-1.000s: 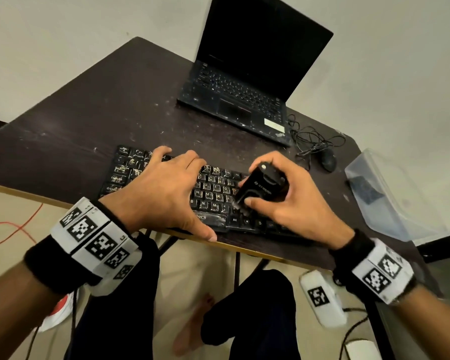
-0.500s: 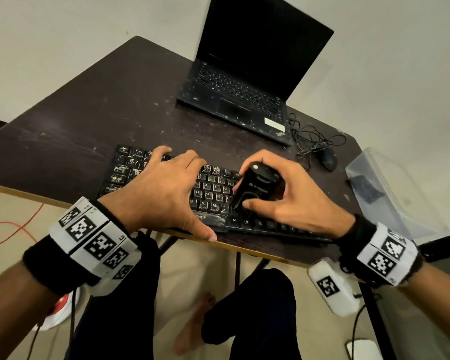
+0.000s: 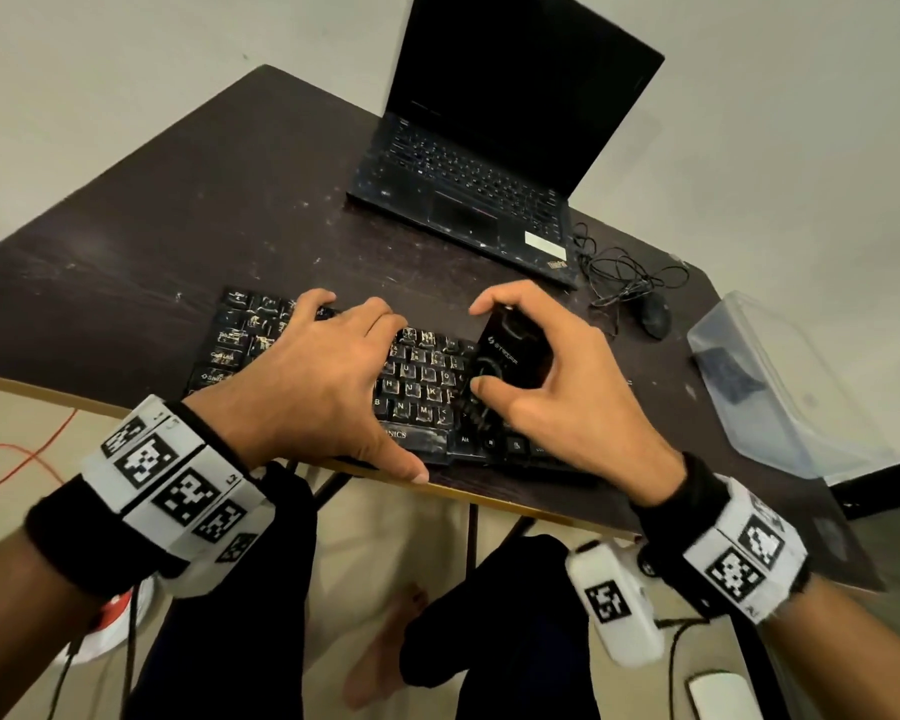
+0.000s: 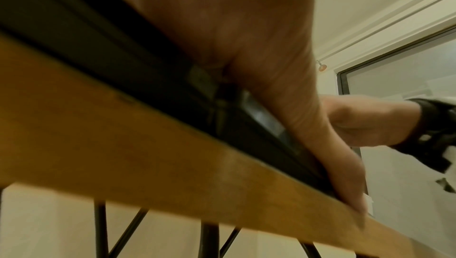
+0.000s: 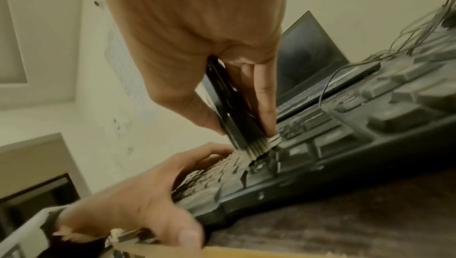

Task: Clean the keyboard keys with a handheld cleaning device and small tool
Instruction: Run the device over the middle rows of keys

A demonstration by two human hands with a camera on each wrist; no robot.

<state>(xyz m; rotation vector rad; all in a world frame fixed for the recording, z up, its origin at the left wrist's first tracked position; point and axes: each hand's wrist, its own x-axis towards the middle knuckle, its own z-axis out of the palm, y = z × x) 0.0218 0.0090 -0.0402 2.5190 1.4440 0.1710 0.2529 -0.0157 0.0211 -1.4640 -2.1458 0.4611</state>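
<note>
The keyboard (image 3: 333, 387) lies along the near edge of the dark tabletop (image 3: 178, 210), its front lip almost flush with the pale wooden edging. The left hand (image 3: 313, 376) lies flat over the keyboard's left half, fingers (image 3: 385, 311) straight and slightly spread on the far key rows, thumb hooked over the near edge. That hold pins the board, and it looks worth keeping firm, since any brushing force from the right would push the board leftward.

The right hand (image 3: 557, 387) has its fingers clamped on the handheld cleaning device (image 3: 515, 356), a slim black body held between thumb on the near side and fingers on the far side. In the right wrist view the device (image 5: 234, 106) stands nearly upright, and its pale bristle head (image 5: 259, 147) touches the keys just right of the board's middle, near the bottom rows.

To do this stroke well, I would judge that the bristles should run along the gaps between keys, not across the caps, with light pressure so they flex into the channels. Short strokes toward the near edge would carry debris off the board. Whether the device is switched on cannot be told. No separate small tool is visible.

A laptop (image 3: 489, 163) stands open at the far side, with a mouse (image 3: 654, 314) and its tangled cable to the right, and a clear plastic container (image 3: 780, 387) at the right edge.
</note>
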